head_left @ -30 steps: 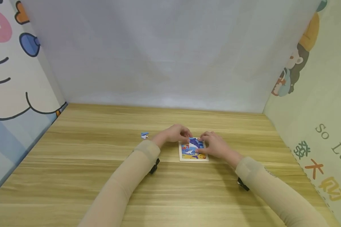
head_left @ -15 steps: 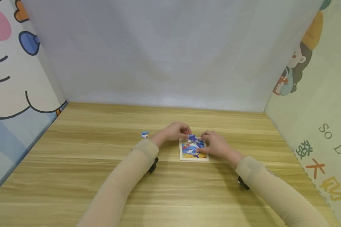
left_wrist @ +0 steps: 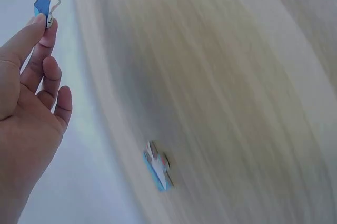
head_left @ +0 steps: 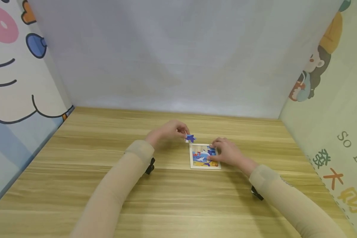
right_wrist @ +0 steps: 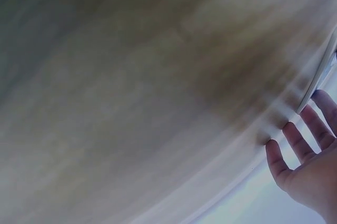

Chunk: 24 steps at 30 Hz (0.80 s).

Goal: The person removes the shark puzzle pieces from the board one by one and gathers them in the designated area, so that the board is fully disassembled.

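Note:
Between thumb and fingers, my left hand (head_left: 169,130) pinches a jigsaw puzzle piece (head_left: 190,138) with a dark blue shape on it. The piece is up off the table, just beyond the top left corner of a puzzle board (head_left: 191,157) with a pale frame. Sea animals show on the board, and its upper left part is bare. My right hand (head_left: 228,152) rests on the board's right side, thumb and index finger on the picture. The right wrist view shows fingertips at the frame's edge (right_wrist: 317,74). Another loose piece (left_wrist: 158,167) lies on the table in the left wrist view.
The wood-grain table (head_left: 172,198) reaches back to a pale curtain (head_left: 172,66). Printed cartoon panels stand at the left (head_left: 15,82) and right (head_left: 321,132) sides. In the head view, the loose piece is hidden behind my left hand and wrist.
My left hand has lifted the puzzle piece out of the board and carried it left and away from me. The right hand has stayed on the board.

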Tool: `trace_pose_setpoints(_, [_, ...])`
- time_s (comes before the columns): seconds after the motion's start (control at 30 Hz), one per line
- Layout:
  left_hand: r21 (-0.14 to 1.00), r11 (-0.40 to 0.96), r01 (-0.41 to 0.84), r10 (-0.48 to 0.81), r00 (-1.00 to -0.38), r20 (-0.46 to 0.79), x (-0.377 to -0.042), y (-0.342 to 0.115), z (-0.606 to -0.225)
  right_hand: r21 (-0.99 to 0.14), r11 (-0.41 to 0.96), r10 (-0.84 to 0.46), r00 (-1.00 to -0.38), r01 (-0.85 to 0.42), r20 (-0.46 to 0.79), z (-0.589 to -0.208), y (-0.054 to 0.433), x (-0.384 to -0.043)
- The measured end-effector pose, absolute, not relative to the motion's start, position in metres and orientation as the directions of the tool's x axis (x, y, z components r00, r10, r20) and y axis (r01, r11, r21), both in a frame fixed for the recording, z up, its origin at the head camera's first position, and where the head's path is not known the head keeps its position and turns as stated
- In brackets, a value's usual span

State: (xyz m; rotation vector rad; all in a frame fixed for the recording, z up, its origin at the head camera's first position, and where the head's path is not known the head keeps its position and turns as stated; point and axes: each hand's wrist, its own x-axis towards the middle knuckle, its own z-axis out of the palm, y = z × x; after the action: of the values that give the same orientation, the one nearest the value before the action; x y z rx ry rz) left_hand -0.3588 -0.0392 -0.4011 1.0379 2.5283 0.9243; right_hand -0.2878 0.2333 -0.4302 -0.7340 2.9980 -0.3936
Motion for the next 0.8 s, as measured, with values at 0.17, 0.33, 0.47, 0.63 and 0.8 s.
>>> trace_pose_setpoints(0.17, [0.634, 0.568, 0.525, 0.683, -0.730, -0.007, -0.362, -0.055, -0.401, -0.236, 0.857, -0.464, -0.885, -0.458, 0.034, -0.432, 0.235, -0.290])
trace_pose_setpoints(0.33, [0.644, 0.593, 0.485, 0.651, -0.759, -0.028, -0.363, -0.071, -0.404, -0.235, 0.852, -0.472, -0.881, -0.467, 0.041, -0.432, 0.236, -0.291])
trace_pose_setpoints(0.47, [0.654, 0.608, 0.450, 0.628, -0.777, -0.049, -0.362, -0.082, -0.409, -0.239, 0.849, -0.475, -0.879, -0.472, 0.046, -0.433, 0.237, -0.292])
trace_pose_setpoints(0.63, [0.660, 0.628, 0.412, 0.600, -0.796, -0.073, -0.362, -0.092, -0.416, -0.236, 0.846, -0.480, -0.876, -0.478, 0.054, -0.433, 0.238, -0.292])
trace_pose_setpoints(0.8, [0.648, 0.645, 0.405, 0.587, -0.805, -0.081, -0.364, -0.101, -0.424, -0.238, 0.842, -0.486, -0.872, -0.485, 0.060, -0.433, 0.238, -0.293])
